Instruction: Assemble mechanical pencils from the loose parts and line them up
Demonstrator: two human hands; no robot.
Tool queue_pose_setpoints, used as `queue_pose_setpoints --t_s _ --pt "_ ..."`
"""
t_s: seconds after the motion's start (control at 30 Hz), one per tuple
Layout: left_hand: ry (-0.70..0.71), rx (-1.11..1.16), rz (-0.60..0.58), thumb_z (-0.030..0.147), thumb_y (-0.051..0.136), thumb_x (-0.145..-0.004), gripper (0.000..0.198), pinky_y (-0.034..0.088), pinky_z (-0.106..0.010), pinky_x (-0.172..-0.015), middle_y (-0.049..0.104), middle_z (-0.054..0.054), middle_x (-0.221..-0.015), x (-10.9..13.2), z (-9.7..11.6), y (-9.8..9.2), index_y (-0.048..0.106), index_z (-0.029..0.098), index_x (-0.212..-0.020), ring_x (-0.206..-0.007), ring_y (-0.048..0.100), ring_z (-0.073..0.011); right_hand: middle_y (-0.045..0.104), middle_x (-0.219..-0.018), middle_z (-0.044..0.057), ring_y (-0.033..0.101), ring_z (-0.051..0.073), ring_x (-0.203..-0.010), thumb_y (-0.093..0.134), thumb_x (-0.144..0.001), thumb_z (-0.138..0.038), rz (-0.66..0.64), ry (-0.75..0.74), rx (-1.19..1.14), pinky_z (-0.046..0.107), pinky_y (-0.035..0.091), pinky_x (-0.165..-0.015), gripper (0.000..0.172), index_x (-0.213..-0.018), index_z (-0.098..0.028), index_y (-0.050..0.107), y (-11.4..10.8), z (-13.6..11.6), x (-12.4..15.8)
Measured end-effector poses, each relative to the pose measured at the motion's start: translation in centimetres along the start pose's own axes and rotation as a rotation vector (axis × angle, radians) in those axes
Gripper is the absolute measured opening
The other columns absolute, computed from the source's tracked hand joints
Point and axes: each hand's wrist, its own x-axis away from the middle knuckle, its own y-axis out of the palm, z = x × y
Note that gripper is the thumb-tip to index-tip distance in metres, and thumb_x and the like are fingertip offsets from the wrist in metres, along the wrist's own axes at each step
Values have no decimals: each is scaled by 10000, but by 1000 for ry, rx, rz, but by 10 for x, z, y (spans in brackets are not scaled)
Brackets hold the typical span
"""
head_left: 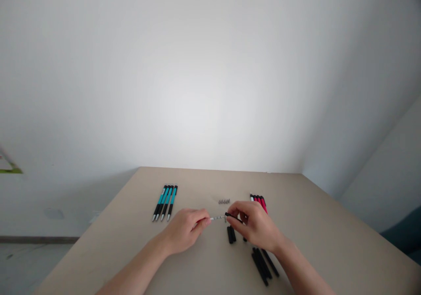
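Observation:
My left hand (186,229) pinches one end of a thin white-and-silver pen refill (217,218) above the beige table (312,224). My right hand (253,222) pinches a slim black pen part (234,217) at the refill's other end. The two hands are close together, fingertips almost meeting. Just below them two short black pen grips (231,234) lie on the table. Whether the refill is inside the black part, I cannot tell.
Several teal-and-black pens (165,202) lie side by side at the left. Several red pen barrels (259,201) lie behind my right hand. Small springs (224,201) sit in a row at the centre. Black barrels (263,263) lie near my right forearm. A white wall stands behind.

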Motion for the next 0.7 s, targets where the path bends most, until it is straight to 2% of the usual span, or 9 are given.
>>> queue_pose_setpoints --t_s 0.2,0.7 --pt "-4 -7 -8 329 351 -977 346 318 -194 -564 513 37 -593 0 3 -2 524 183 -715 -566 485 -105 614 -671 9 502 121 -593 583 -794 -220 9 -54 -13 225 346 -553 78 -774 -181 648 1 0 1" --pt "-2 -37 -19 298 382 -966 300 322 -195 -569 546 36 -605 0 4 -2 562 192 -751 -579 509 -111 616 -710 13 545 134 -656 597 -830 -215 19 -126 -46 234 369 -590 83 -824 -196 677 8 1 -1"
